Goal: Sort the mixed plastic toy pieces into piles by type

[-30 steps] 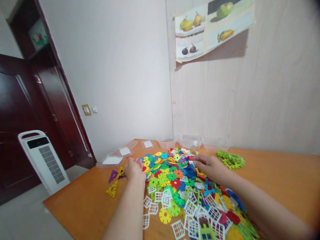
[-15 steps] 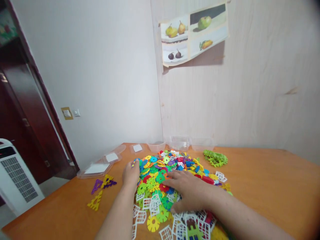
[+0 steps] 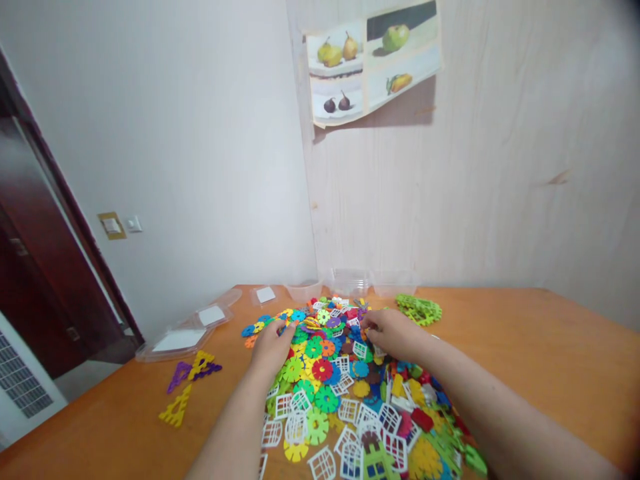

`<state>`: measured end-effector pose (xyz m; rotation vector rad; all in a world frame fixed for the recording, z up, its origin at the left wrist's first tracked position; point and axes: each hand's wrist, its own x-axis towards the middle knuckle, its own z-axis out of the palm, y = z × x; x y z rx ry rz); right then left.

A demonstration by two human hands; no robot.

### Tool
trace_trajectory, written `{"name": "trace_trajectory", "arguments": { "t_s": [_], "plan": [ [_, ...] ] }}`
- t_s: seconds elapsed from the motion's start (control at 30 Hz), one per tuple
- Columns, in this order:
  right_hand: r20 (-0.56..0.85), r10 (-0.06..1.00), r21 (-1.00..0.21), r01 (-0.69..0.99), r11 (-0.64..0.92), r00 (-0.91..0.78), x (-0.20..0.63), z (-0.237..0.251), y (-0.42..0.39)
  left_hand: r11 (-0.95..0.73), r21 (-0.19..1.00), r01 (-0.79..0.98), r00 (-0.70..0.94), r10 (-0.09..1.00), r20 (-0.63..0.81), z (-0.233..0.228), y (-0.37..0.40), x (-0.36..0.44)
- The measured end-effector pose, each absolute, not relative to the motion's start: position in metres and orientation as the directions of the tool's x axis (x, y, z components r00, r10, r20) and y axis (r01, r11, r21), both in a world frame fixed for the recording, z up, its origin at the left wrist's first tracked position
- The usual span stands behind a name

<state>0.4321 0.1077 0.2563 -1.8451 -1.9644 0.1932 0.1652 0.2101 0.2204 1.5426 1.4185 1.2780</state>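
A heap of colourful plastic toy pieces covers the middle of the table. My left hand (image 3: 273,343) rests on its left side among notched plastic discs (image 3: 313,347), thumb and finger apart, its other fingers partly hidden. At the heap's right side, my right hand (image 3: 395,333) reaches down with fingers curled and tips together among small pieces; what they grip, if anything, is hidden. White window-frame pieces (image 3: 297,427) lie scattered across the near part. Beside them is a green piece with window openings (image 3: 376,460).
Yellow triangular pieces (image 3: 176,407) and a purple piece (image 3: 179,377) lie left on the table (image 3: 540,373). Clear lids with white labels (image 3: 179,339) are behind them. Clear plastic tubs (image 3: 349,283) stand along the wall. Green lattice pieces (image 3: 419,309) are stacked at back right.
My right hand has moved from the middle of the heap to its far right side, and its spread fingers have curled. Discs near my left hand have spread leftward. The view has shifted slightly right.
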Motion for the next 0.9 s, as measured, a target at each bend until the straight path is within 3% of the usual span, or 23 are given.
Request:
{"name": "trace_trajectory", "arguments": {
  "t_s": [0.23,0.43,0.57,0.67,0.77,0.9],
  "plan": [
    [0.275,0.957,-0.547,0.834,0.077,0.093,0.45,0.258,0.114,-0.285,0.913,0.292,0.179,0.954,0.241,0.237,0.188,0.185],
    [0.303,0.908,-0.575,0.816,-0.069,0.29,0.476,0.25,0.123,-0.252,0.949,0.191,0.407,0.9,0.158,0.244,0.164,0.205],
    [0.271,0.915,-0.558,0.823,-0.103,0.298,0.477,0.241,0.126,-0.297,0.942,0.153,0.476,0.858,0.193,0.25,0.156,0.208],
    [0.263,0.924,-0.536,0.839,-0.098,0.277,0.473,0.239,0.127,-0.343,0.929,0.138,0.361,0.891,0.275,0.252,0.166,0.2],
    [0.257,0.927,-0.507,0.855,-0.111,0.273,0.469,0.24,0.13,-0.318,0.934,0.161,0.099,0.947,0.305,0.248,0.186,0.183],
    [0.21,0.945,-0.453,0.881,-0.136,0.253,0.466,0.243,0.142,-0.221,0.92,0.324,-0.203,0.933,0.296,0.238,0.216,0.15]
  ]
}}
